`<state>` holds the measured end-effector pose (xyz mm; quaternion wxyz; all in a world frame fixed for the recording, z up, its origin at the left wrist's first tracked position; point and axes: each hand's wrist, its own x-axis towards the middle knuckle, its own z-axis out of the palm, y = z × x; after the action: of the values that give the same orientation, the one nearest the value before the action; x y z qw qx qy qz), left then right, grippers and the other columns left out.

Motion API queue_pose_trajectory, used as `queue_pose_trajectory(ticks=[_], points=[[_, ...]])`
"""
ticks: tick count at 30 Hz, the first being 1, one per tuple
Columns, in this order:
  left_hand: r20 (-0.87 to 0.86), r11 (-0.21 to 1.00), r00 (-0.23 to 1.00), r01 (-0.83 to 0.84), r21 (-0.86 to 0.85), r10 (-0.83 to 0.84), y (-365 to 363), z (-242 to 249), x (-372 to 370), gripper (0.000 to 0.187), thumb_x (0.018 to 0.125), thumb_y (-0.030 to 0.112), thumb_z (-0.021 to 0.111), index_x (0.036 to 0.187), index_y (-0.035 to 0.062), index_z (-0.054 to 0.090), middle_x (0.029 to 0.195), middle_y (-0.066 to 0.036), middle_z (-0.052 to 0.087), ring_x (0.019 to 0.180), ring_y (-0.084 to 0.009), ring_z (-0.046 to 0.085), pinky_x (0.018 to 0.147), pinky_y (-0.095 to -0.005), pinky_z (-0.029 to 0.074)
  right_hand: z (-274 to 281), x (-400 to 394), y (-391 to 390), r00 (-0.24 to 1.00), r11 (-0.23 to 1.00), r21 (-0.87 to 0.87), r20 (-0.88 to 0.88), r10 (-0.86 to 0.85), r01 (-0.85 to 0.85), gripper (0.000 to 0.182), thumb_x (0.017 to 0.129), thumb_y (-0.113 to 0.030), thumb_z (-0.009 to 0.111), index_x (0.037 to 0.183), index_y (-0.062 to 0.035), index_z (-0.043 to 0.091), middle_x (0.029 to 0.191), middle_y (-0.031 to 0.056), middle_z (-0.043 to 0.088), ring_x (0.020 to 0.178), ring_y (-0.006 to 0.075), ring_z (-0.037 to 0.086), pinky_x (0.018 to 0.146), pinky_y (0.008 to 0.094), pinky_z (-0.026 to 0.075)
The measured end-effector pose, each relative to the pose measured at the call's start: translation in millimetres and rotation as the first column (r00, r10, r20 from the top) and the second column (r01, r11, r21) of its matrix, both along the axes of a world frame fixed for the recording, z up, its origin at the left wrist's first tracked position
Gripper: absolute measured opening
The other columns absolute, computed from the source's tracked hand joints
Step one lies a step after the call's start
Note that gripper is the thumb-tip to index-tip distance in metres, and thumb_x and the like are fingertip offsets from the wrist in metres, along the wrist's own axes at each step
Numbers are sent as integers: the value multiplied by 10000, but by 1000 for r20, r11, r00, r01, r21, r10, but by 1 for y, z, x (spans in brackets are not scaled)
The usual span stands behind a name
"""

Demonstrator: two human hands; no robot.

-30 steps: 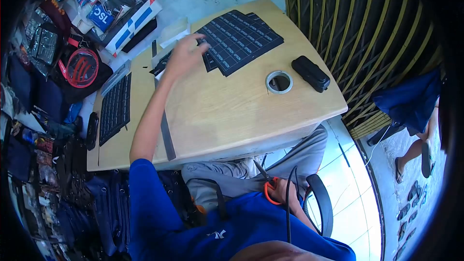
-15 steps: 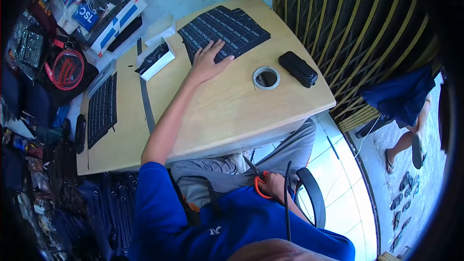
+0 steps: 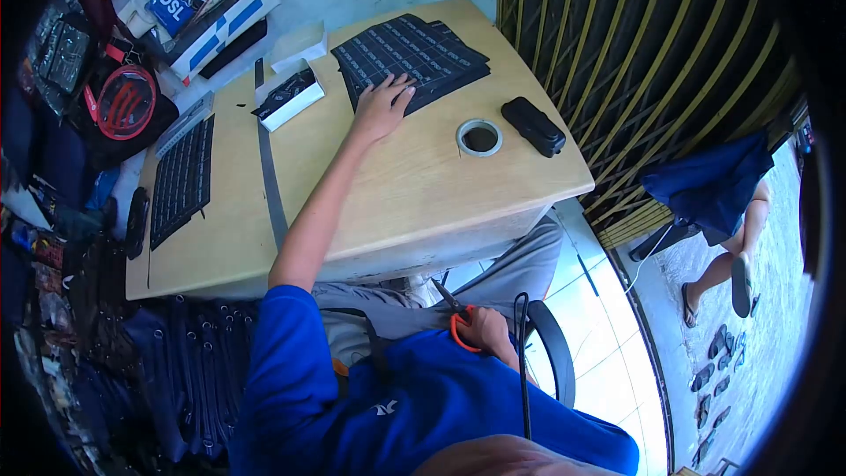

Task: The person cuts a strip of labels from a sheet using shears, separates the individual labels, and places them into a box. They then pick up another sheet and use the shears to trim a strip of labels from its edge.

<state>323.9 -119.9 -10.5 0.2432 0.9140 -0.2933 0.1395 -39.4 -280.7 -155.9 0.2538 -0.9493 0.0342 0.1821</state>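
My left hand (image 3: pixel 382 112) lies with spread fingers on the lower left part of a stack of black printed sheets (image 3: pixel 414 57) on the wooden table. Down at my lap, my right hand (image 3: pixel 487 330) is closed round the orange handles of a pair of scissors (image 3: pixel 457 313), whose blades point up and to the left. To the right of the sheets are a roll of tape (image 3: pixel 480 137) and a black case (image 3: pixel 533 126). An open white box (image 3: pixel 293 104) with dark pieces in it sits left of my left hand.
More black sheets (image 3: pixel 182 181) lie at the left of the table (image 3: pixel 397 203), with a dark strip (image 3: pixel 271 185) running to its front edge. Packed goods (image 3: pixel 172 4) crowd the left. Beyond the folding gate (image 3: pixel 648 62) at the right, a person's legs (image 3: pixel 738 251) show.
The view has shifted slightly. My left hand stays on the sheets, its fingers moved a little, and my right hand still holds the scissors.
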Motion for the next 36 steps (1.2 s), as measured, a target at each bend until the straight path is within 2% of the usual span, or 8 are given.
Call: queue_pose_trajectory(ticks=[3,6,15,21,23,33,35,36], points=[[-17,1000,1000,5,1,-5,0,0,0,386,926,362,377,1192,145,554,1321,-84,445,1266,-285,352,1026,-494,239,-3,2,-1,998,998,45,-56,-33,35,514,708,-495,598,737,17,634,725,242,617,701,386,618,648,445,501],[-61,1000,998,19,0,-19,0,1,1,389,932,361,357,1207,158,544,1339,-82,425,1281,-282,328,1034,-492,223,-3,6,-3,998,999,33,-61,-33,35,528,708,-502,591,723,24,639,725,251,615,699,388,618,649,444,503],[-2,998,1000,15,59,-15,-5,12,-19,505,830,472,510,1210,142,546,1354,-62,414,1300,-254,305,1061,-471,159,-21,17,2,999,1000,-14,-27,-19,19,551,711,-525,572,667,19,642,659,246,605,662,383,624,637,436,514],[-33,999,999,-14,-37,12,-8,7,-18,466,809,416,573,1174,126,574,1306,-70,469,1273,-273,351,1040,-483,206,-33,22,7,997,995,-90,-72,38,-44,491,720,-477,571,698,6,653,677,226,616,659,353,636,621,424,523],[-65,997,997,-39,-63,34,-9,7,-15,401,856,381,523,1153,119,587,1297,-38,480,1270,-236,355,1047,-454,202,-38,23,8,994,990,-129,-103,44,-57,486,719,-479,572,701,0,656,677,223,617,661,351,637,619,420,524],[-144,936,989,-27,-351,-25,-2,-2,2,311,880,346,498,1014,111,650,1146,-74,588,1185,-259,457,1005,-482,262,-23,15,17,997,981,-184,-70,41,-53,483,717,-487,571,803,-21,661,728,221,626,700,346,638,671,423,519],[-36,948,997,51,-314,-66,0,-7,5,288,845,321,565,1001,98,655,1135,-141,583,1122,-274,514,953,-382,361,-32,15,16,997,979,-198,-68,37,-50,474,713,-485,573,798,-28,664,731,218,627,706,346,638,671,421,520],[-34,945,996,62,-320,-77,-1,-2,0,288,845,321,565,1001,98,655,1135,-141,583,1122,-274,514,953,-382,361,-31,13,16,997,977,-205,-72,43,-57,465,708,-483,575,793,-35,667,735,216,627,712,347,637,671,419,521]])
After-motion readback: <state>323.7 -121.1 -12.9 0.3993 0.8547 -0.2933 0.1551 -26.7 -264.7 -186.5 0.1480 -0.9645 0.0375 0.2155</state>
